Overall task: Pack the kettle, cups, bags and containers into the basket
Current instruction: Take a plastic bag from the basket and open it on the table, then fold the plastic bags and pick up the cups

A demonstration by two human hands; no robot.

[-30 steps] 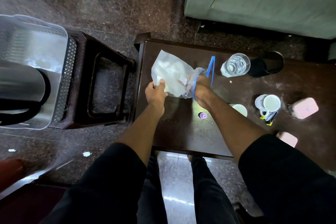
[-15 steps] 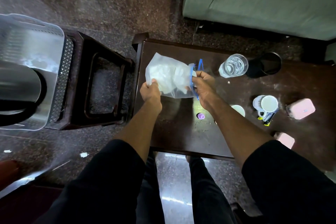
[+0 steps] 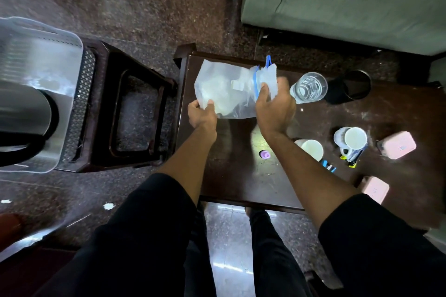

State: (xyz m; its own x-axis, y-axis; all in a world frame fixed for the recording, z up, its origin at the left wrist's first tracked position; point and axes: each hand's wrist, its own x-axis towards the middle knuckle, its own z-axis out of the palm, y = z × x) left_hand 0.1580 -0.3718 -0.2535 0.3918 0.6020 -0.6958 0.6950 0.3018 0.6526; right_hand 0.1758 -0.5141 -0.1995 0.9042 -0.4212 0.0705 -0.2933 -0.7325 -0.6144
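1. Head view: the basket (image 3: pixel 41 60) and the kettle (image 3: pixel 24 123) inside it are cut off by the left frame edge; the white contents of the bag (image 3: pixel 226 90) are too hazy to be identified.
2. The clear bag with a blue zip strip is held above the far left of the dark table (image 3: pixel 241 183). Its lower left corner is pinched by the left hand (image 3: pixel 201 116), from which the bag extends toward 1 o'clock; its zip end is gripped by the right hand (image 3: pixel 274 106).
3. At 3 o'clock of the right hand a drinking glass (image 3: pixel 309 87) and a black cup (image 3: pixel 351 89) are seen. Two white cups (image 3: pixel 311 149) (image 3: pixel 352 138) and two pink containers (image 3: pixel 397 144) (image 3: pixel 375 189) are placed toward 4 o'clock.
4. A dark stool (image 3: pixel 135 116) is seen between table and basket.
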